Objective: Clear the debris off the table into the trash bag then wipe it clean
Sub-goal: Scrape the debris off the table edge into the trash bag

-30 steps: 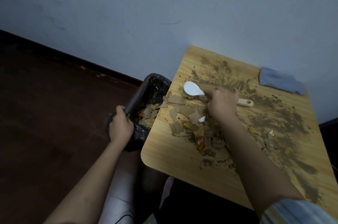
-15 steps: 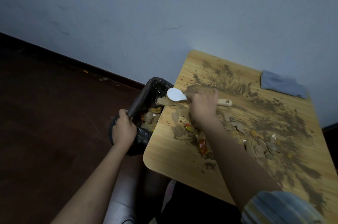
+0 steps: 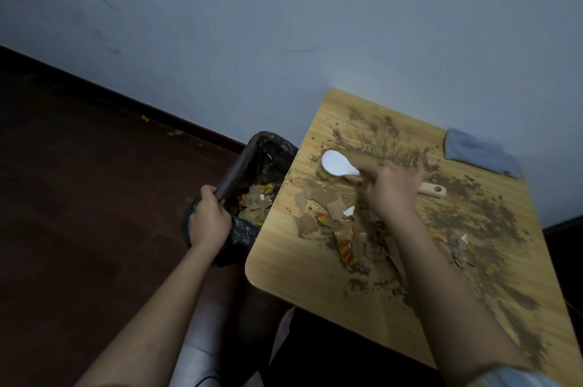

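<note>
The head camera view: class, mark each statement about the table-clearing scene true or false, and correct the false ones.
1. The left hand grips the rim of the trash bag. True.
2. The right hand holds a brush with a white head. True.
3. The blue cloth lies in the trash bag. False: it lies at the table's far edge.
4. The trash bag holds no scraps. False: torn scraps lie inside.
5. Dirt and torn scraps lie on the table. True.

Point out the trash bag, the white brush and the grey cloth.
trash bag (image 3: pixel 268 146): head view, far rim.
white brush (image 3: pixel 336 163): head view, white head.
grey cloth (image 3: pixel 476 153): head view, middle of the fabric.
</note>
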`<control>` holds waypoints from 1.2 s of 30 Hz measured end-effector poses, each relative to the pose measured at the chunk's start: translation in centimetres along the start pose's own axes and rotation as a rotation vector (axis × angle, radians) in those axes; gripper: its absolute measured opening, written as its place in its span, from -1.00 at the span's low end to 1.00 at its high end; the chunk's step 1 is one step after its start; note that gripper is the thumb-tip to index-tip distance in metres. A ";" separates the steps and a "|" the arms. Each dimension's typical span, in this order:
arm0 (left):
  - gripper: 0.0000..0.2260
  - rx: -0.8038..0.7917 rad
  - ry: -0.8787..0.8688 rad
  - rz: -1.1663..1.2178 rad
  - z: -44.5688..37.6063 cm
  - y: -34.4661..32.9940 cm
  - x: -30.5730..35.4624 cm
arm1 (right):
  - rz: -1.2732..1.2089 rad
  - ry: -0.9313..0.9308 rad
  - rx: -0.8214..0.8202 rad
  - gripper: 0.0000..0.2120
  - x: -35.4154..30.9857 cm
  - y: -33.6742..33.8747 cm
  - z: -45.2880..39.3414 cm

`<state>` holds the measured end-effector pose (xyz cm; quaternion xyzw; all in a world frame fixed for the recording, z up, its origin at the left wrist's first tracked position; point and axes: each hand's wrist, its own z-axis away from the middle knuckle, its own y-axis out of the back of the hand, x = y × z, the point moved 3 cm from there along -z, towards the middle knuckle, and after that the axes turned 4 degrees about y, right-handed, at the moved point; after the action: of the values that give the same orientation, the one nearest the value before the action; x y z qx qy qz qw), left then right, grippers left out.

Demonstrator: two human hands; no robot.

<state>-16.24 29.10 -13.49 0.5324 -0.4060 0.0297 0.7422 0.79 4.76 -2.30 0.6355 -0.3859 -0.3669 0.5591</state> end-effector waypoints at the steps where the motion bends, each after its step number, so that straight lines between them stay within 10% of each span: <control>1: -0.81 -0.003 -0.004 -0.001 0.0 0.0 0.0 | 0.030 -0.002 -0.008 -0.65 0.5 0.1 0.4; 36: -0.82 -0.004 0.022 0.014 0.9 0.5 -1.0 | -0.018 0.158 -0.024 -0.71 -10.7 -2.9 -1.5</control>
<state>-17.67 29.01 -13.63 0.5275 -0.4017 0.0399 0.7475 -2.26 15.31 -4.61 0.6593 -0.3303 -0.3251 0.5920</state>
